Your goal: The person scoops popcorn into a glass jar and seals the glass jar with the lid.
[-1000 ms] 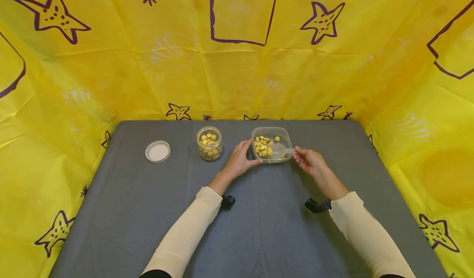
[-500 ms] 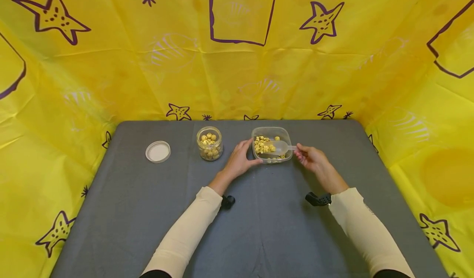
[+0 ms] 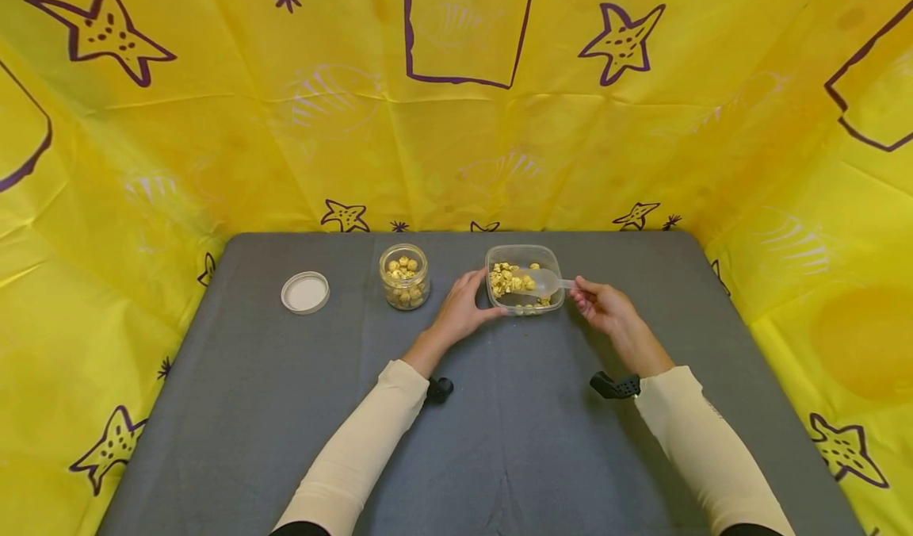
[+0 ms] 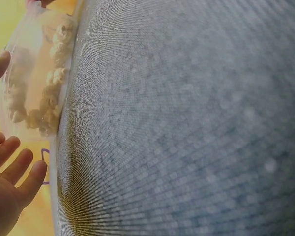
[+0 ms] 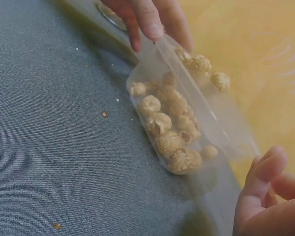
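A clear plastic container [image 3: 561,265] with caramel popcorn [image 3: 499,279] in it stands near the table's back edge. The left hand [image 3: 460,312] holds its left side, thumb at the front rim and fingers round the left wall. The translucent scoop [image 3: 548,282] is pinched by its handle between thumb and fingers of the right hand [image 3: 605,308]. Several popcorn pieces [image 5: 200,64] ride on the scoop, above the rim in the right wrist view. More popcorn [image 5: 169,142] shows through the container's wall along the bottom.
A clear jar [image 3: 404,290] filled with popcorn stands left of the container, its top off. Farther left, a round white-lined lid [image 3: 305,292] lies on the grey-clothed table [image 3: 456,457]. Small crumbs [image 5: 104,113] dot the cloth. A yellow patterned curtain [image 3: 456,155] surrounds the table.
The scoop has come up from the popcorn with pieces on it and shifted slightly right with the right hand. The left hand and the container have stayed put.
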The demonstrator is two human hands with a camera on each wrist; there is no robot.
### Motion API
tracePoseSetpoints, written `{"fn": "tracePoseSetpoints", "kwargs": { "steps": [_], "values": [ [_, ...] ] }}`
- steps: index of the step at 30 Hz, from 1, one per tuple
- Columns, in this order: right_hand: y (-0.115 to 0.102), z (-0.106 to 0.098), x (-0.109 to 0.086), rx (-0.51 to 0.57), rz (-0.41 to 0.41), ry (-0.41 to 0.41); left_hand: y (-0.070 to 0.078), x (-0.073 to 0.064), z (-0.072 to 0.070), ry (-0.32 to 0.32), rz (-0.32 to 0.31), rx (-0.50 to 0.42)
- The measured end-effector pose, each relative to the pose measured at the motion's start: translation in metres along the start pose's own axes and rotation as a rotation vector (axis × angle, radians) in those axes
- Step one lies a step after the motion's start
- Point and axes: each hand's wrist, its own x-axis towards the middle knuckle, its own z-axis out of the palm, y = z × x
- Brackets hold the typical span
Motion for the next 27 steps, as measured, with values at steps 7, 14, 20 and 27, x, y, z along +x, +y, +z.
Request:
{"fn": "tracePoseSetpoints", "kwargs": {
  "steps": [7,14,20,27],
  "values": [
    [-0.0041,0.0006,-0.0028,0.011,-0.02,0.01,0.0002,-0.0003,0.0001,0.007,0.001,0.003],
    [-0.0057,-0.0015,-0.0042,-0.001,-0.024,0.006,-0.0001,-0.001,0.0003,0.014,0.007,-0.002],
    [-0.0056,-0.0021,-0.0045,-0.014,-0.049,0.009,-0.0007,-0.0016,0.0005,0.01,0.011,0.0],
    [-0.0063,-0.0007,-0.0084,-0.042,-0.092,0.024,0.0007,-0.0021,-0.0002,0.012,0.011,0.003]
  ]
}}
